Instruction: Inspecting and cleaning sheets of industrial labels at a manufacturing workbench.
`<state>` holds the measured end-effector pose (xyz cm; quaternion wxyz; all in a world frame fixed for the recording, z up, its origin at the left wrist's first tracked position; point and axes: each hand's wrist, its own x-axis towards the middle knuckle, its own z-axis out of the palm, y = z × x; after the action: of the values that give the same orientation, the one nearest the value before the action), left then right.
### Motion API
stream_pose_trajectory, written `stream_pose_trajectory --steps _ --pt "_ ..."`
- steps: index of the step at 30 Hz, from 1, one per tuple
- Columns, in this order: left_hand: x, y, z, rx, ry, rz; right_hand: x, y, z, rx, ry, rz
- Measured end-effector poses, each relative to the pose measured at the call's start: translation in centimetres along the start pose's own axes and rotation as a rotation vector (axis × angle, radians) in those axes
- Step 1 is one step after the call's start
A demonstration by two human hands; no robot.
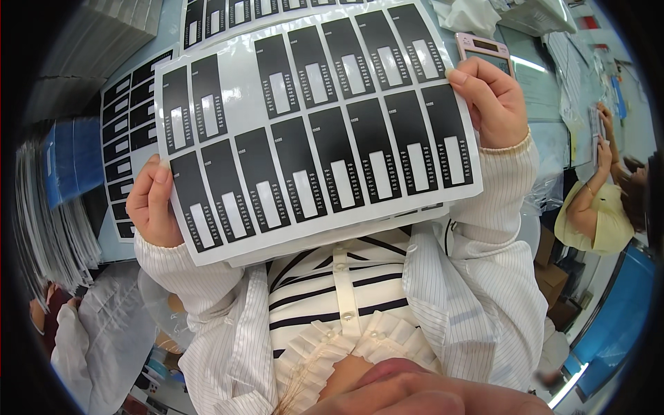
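Note:
A white sheet of black labels (287, 131) is held up in front of me, tilted, with two rows of labels that each have a pale window. A bare white gap breaks the upper row. My left hand (155, 204) pinches the sheet's left edge between thumb and fingers. At the upper right edge, my right hand (494, 104) grips it the same way, fingers curled behind. Beneath its lower edge, part of another sheet (332, 237) shows. More black label sheets lie on the table, one beyond the held sheet (242, 12) and one at its left (119, 149).
A pink calculator (483, 45) lies just past my right hand. Tall paper stacks (104, 34) stand at the far left, with a blue packet (75, 159) and a pile of thin sheets (52, 214) nearer. At right, a person in a yellow top (602, 214) works at the table.

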<state>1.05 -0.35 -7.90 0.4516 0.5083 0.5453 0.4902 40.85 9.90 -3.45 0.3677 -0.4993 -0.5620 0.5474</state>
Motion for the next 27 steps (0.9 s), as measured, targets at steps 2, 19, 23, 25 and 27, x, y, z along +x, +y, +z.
stream_pose_trajectory --steps 2,19,23,25,27 --pt "0.0 0.0 0.2 0.008 -0.008 0.001 0.0 0.1 -0.2 0.01 0.007 0.014" --pt "0.0 0.3 0.7 0.026 0.053 -0.005 -0.1 0.3 -0.4 -0.035 0.011 -0.022" --pt "0.0 0.6 1.5 0.053 0.174 -0.033 -0.2 0.4 -0.3 -0.031 0.016 -0.023" --pt "0.0 0.4 1.4 0.054 0.171 -0.04 -0.2 0.4 -0.3 -0.016 0.018 -0.02" --pt "0.0 0.4 1.4 0.051 0.202 -0.063 -0.3 0.4 -0.2 -0.013 0.021 -0.017"
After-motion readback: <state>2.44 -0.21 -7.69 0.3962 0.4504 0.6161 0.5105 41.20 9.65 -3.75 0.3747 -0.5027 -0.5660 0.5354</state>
